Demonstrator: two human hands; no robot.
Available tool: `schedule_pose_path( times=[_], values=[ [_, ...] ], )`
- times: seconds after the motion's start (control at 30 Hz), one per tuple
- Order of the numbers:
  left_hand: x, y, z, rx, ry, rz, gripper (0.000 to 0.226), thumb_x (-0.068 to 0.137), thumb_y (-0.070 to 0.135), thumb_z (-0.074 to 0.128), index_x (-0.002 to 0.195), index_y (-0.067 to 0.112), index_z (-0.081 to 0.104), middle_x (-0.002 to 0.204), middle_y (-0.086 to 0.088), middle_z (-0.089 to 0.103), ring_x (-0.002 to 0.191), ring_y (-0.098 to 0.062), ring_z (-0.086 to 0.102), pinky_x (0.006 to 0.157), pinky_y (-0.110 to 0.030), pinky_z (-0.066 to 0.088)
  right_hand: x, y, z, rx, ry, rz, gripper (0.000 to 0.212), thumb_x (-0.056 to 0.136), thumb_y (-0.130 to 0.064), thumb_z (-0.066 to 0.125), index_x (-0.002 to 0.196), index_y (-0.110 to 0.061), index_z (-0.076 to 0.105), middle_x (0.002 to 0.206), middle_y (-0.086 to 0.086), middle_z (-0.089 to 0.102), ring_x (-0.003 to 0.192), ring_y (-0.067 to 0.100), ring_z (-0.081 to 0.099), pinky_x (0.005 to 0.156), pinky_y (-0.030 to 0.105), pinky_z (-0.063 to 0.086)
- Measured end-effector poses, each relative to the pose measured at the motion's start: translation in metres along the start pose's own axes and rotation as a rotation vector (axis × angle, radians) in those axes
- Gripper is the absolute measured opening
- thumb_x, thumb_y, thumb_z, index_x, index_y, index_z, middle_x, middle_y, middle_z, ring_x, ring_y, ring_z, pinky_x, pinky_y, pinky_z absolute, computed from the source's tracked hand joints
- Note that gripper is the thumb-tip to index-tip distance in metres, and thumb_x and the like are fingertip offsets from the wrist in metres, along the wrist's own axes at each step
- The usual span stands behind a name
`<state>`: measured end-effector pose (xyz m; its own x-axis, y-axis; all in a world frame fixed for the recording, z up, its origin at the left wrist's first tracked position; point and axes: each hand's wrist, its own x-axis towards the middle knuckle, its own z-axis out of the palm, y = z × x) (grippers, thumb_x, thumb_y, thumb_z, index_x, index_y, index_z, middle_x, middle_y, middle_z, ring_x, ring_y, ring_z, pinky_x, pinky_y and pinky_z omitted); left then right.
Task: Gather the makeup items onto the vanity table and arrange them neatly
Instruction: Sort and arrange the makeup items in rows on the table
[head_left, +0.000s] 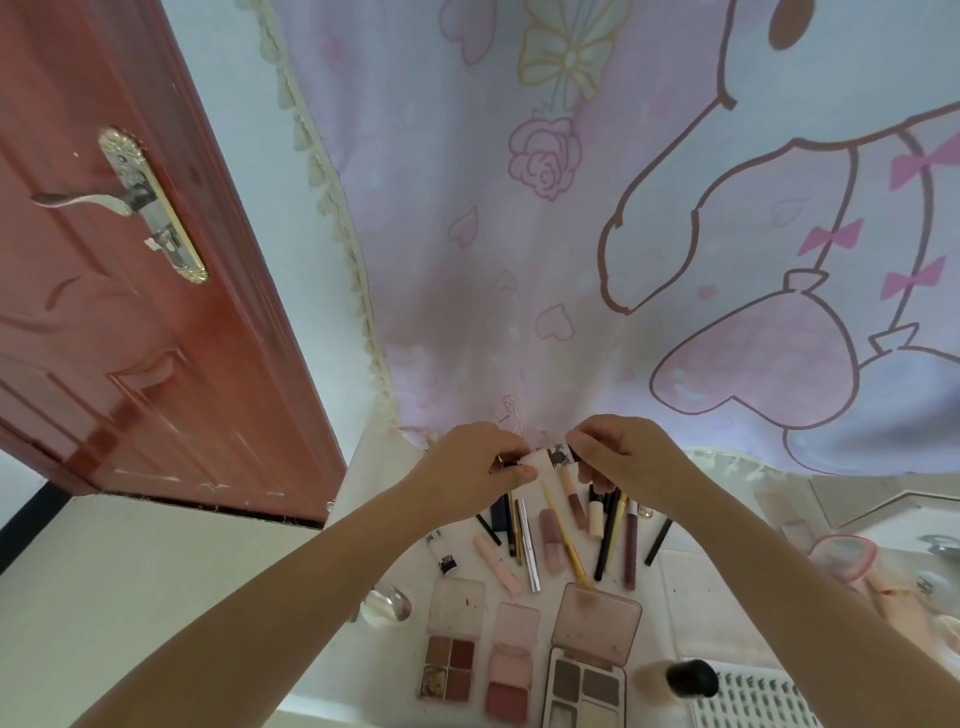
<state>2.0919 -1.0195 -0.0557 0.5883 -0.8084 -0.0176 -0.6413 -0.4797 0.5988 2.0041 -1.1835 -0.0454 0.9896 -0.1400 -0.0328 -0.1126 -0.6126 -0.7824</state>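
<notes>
Both hands hold one small patterned makeup tube (555, 457) level above the back of the white vanity table (696, 587). My left hand (475, 467) pinches its pale left end; my right hand (618, 457) grips its dark right end. Below the hands several lip glosses, pencils and slim tubes (550, 535) lie side by side. Three open palettes sit in a row nearer to me: a four-pan one (451, 660), a pink blush one (509, 670) and a brown eyeshadow one (587, 680).
A red door (130, 312) with a metal handle stands open at the left. A pink cartoon curtain (623, 234) hangs behind the table. A clear knob (385, 605), a black brush head (692, 678), a false-lash tray (753, 701) and a pink mirror (841, 556) lie around.
</notes>
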Motion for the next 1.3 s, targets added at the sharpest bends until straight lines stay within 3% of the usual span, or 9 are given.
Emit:
schedule_pose_path(
  times=[0.27,0.33,0.43,0.63,0.73,0.8,1.03,1.17,1.3],
  values=[
    [-0.006,0.007,0.008,-0.022,-0.012,-0.015,0.027,0.089,0.030,0.051,0.103,0.012,0.065,0.092,-0.010,0.064,0.085,-0.020,0.057,0.073,-0.024,0.041,-0.014,0.005,-0.004,0.061,-0.049,-0.036,0.031,0.083,-0.009,0.060,0.087,-0.040,0.052,0.086,-0.019,0.060,0.077,-0.007,0.060,0.069,0.006,0.048],
    [-0.005,0.009,0.008,-0.022,0.001,-0.004,0.026,0.089,0.030,0.051,0.102,0.012,0.066,0.091,-0.011,0.064,0.083,-0.019,0.056,0.069,-0.021,0.040,-0.013,0.003,-0.006,0.051,-0.040,0.015,0.015,0.087,-0.021,0.055,0.084,-0.036,0.052,0.079,-0.016,0.061,0.064,-0.006,0.060,0.063,0.008,0.049],
    [-0.002,0.012,0.005,0.020,-0.013,0.027,0.026,0.090,0.030,0.050,0.100,0.012,0.065,0.084,-0.007,0.061,0.077,-0.015,0.051,0.066,-0.020,0.036,-0.010,0.003,-0.011,-0.009,-0.038,0.038,0.025,0.092,-0.021,0.047,0.068,-0.028,0.052,0.062,-0.008,0.060,0.043,-0.005,0.052,0.052,0.009,0.046],
    [0.004,0.011,-0.002,0.048,0.006,0.036,0.029,0.091,0.029,0.049,0.104,0.007,0.063,0.094,-0.012,0.062,0.081,-0.011,0.046,0.075,-0.023,0.036,-0.007,0.004,-0.018,0.037,-0.064,-0.052,0.036,0.082,-0.004,0.059,0.086,-0.039,0.049,0.088,-0.019,0.059,0.078,-0.009,0.059,0.067,0.003,0.045],
    [0.007,0.011,-0.001,0.052,0.000,0.052,0.028,0.091,0.029,0.049,0.103,0.009,0.064,0.092,-0.011,0.062,0.078,-0.011,0.044,0.072,-0.024,0.035,-0.002,0.003,-0.016,0.088,-0.048,0.033,0.012,0.089,-0.023,0.053,0.086,-0.035,0.050,0.078,-0.015,0.061,0.057,-0.005,0.059,0.054,0.005,0.046],
    [0.008,0.010,-0.001,0.063,-0.013,0.051,0.027,0.091,0.029,0.049,0.101,0.009,0.064,0.090,-0.010,0.061,0.078,-0.011,0.044,0.073,-0.026,0.037,0.000,0.005,-0.016,0.067,-0.053,0.082,0.020,0.091,-0.026,0.047,0.073,-0.026,0.054,0.063,-0.008,0.061,0.042,-0.004,0.054,0.047,0.008,0.045],
    [0.007,-0.001,0.007,0.069,-0.052,0.011,0.029,0.091,0.030,0.049,0.102,0.006,0.062,0.094,-0.008,0.060,0.083,-0.012,0.048,0.078,-0.024,0.037,-0.003,0.017,-0.005,0.085,-0.046,-0.021,0.038,0.081,-0.003,0.060,0.090,-0.038,0.047,0.087,-0.015,0.059,0.072,-0.008,0.060,0.066,0.008,0.050],
    [0.013,-0.005,0.011,0.068,-0.062,0.026,0.028,0.091,0.029,0.049,0.101,0.006,0.062,0.091,-0.006,0.058,0.081,-0.009,0.043,0.074,-0.021,0.032,0.003,0.020,0.000,0.089,-0.088,0.093,0.011,0.090,-0.020,0.050,0.087,-0.031,0.050,0.076,-0.010,0.060,0.053,-0.003,0.059,0.052,0.009,0.048],
    [0.019,-0.008,0.014,0.064,-0.100,0.019,0.028,0.091,0.028,0.050,0.098,0.003,0.060,0.085,-0.002,0.052,0.080,-0.011,0.043,0.070,-0.023,0.030,0.006,0.025,0.000,0.054,-0.104,0.072,0.023,0.091,-0.015,0.049,0.080,-0.035,0.052,0.065,-0.007,0.059,0.046,-0.004,0.055,0.050,0.008,0.044]
  ],
)
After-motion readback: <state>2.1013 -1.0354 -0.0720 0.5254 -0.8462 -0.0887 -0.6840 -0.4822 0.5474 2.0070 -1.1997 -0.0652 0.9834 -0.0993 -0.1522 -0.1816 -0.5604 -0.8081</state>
